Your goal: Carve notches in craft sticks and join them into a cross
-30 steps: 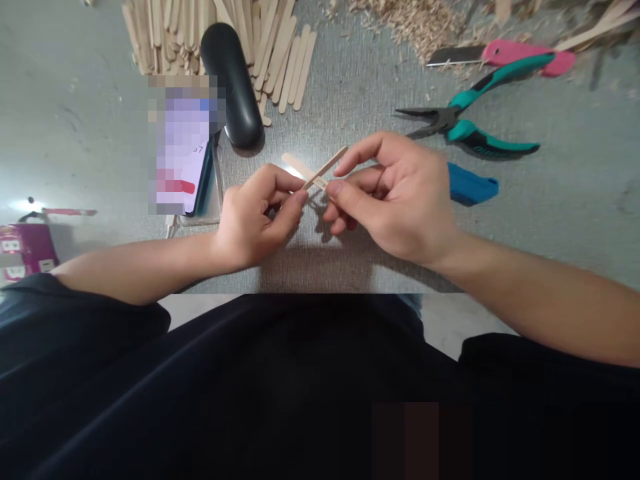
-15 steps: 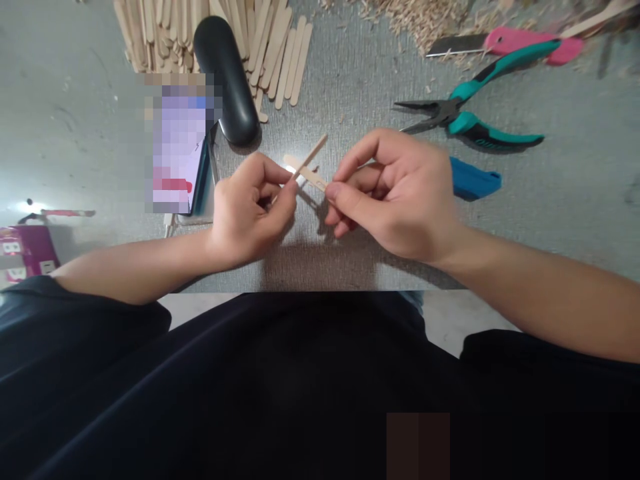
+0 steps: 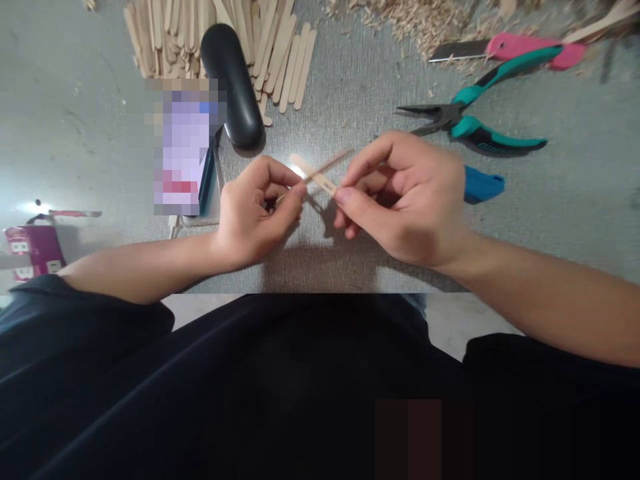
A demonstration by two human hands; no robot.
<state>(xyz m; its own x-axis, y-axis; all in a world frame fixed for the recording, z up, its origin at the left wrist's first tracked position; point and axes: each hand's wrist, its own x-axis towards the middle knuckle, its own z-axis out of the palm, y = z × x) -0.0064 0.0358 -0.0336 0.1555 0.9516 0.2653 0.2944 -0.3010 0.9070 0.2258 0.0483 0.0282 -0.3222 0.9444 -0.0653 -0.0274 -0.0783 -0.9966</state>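
Observation:
Two thin wooden craft sticks cross each other just above the grey mat. My left hand [image 3: 257,213] pinches the narrower stick [image 3: 330,164], which slants up to the right. My right hand [image 3: 405,197] pinches the wider flat stick [image 3: 313,172] between thumb and forefinger; its rounded end points up to the left. The fingertips of the two hands are a few centimetres apart, with the crossing point between them. Both hands hover near the front edge of the table.
A pile of craft sticks [image 3: 280,47] and a black case [image 3: 233,83] lie at the back. A phone [image 3: 187,150] leans on a stand at left. Teal pliers [image 3: 470,120], a pink cutter [image 3: 520,48], a blue object [image 3: 483,187] and wood shavings [image 3: 420,17] lie at right.
The narrow stick in my left hand swung from steep half a second ago back down to a flatter slant across the wide stick. Both hands stayed in place.

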